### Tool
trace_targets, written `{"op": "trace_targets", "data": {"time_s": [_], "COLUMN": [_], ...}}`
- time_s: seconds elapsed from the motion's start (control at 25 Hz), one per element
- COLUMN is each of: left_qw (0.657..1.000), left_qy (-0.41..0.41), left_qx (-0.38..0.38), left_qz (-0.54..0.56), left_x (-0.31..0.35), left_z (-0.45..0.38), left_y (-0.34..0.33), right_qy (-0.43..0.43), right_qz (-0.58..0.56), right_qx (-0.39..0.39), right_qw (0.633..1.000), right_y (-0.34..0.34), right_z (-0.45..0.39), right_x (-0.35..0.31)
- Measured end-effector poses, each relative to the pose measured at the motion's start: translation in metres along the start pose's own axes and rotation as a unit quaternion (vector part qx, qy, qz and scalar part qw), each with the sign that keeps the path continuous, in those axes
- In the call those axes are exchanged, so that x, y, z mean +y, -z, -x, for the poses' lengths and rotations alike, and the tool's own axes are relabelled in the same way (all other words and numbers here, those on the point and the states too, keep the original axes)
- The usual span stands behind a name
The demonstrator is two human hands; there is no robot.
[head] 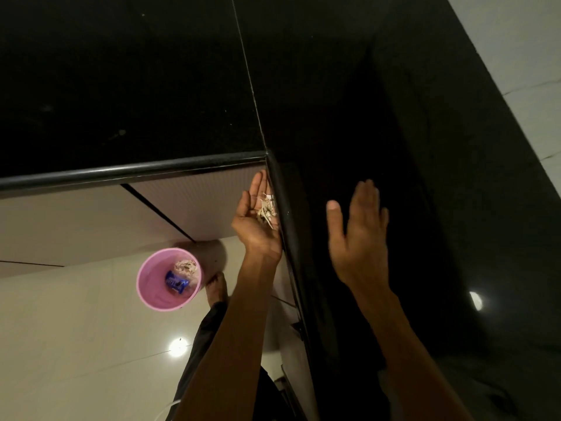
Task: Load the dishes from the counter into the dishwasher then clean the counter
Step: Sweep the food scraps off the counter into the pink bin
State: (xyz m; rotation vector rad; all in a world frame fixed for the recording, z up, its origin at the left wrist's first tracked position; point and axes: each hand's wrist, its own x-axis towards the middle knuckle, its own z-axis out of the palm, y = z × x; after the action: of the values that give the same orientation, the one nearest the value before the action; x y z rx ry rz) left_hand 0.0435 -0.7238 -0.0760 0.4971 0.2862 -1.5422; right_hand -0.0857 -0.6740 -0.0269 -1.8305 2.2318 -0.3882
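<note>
black glossy counter edge meets cupped left hand cradling pale scraps; right hand flat, spread.

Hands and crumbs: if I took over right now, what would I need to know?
Left hand: open, palm up, cupped just below the counter edge, with a small pile of pale scraps lying in it.
Right hand: open and flat over the black counter, placed as if sweeping towards the edge.
Pink bin: on the floor to the left, already holding a blue wrapper and some crumpled waste.
Done: no dishes show on the counter, and some scraps are gathered.
Left: tip the scraps into the bin, then probably check the counter for more specks. The dishwasher is not in view.
</note>
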Motion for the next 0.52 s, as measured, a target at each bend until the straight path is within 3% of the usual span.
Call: {"op": "trace_targets", "data": {"time_s": [0.04, 0.12, 0.24, 0.32, 0.4, 0.48, 0.52], "left_qw": [0.999, 0.999, 1.0, 1.0, 0.999, 0.997, 0.997], "left_qy": [0.016, 0.012, 0.003, 0.002, 0.004, 0.006, 0.004], "left_qx": [0.017, 0.016, 0.024, 0.022, 0.034, 0.036, 0.038], "left_qz": [0.029, 0.029, 0.019, 0.011, 0.042, 0.072, 0.07], "left_x": [-0.003, -0.006, -0.003, -0.002, -0.001, -0.001, 0.0], "left_z": [-0.001, 0.0, 0.002, 0.002, 0.001, 0.0, 0.002], "left_y": [-0.003, -0.004, -0.002, -0.003, -0.004, -0.003, -0.002], "right_qy": [-0.028, 0.031, 0.171, 0.207, 0.155, 0.051, -0.006], "right_qz": [0.053, 0.108, 0.069, -0.032, -0.14, -0.122, -0.076], "right_qx": [-0.019, -0.04, -0.081, -0.135, -0.105, -0.013, -0.021], "right_qw": [0.998, 0.993, 0.98, 0.968, 0.972, 0.991, 0.997], "right_y": [0.003, -0.005, -0.023, -0.016, 0.001, 0.019, 0.029], "right_z": [0.002, 0.013, 0.023, 0.013, -0.001, -0.026, -0.041], "right_x": [0.01, -0.002, -0.035, -0.046, -0.03, 0.012, 0.036]}}
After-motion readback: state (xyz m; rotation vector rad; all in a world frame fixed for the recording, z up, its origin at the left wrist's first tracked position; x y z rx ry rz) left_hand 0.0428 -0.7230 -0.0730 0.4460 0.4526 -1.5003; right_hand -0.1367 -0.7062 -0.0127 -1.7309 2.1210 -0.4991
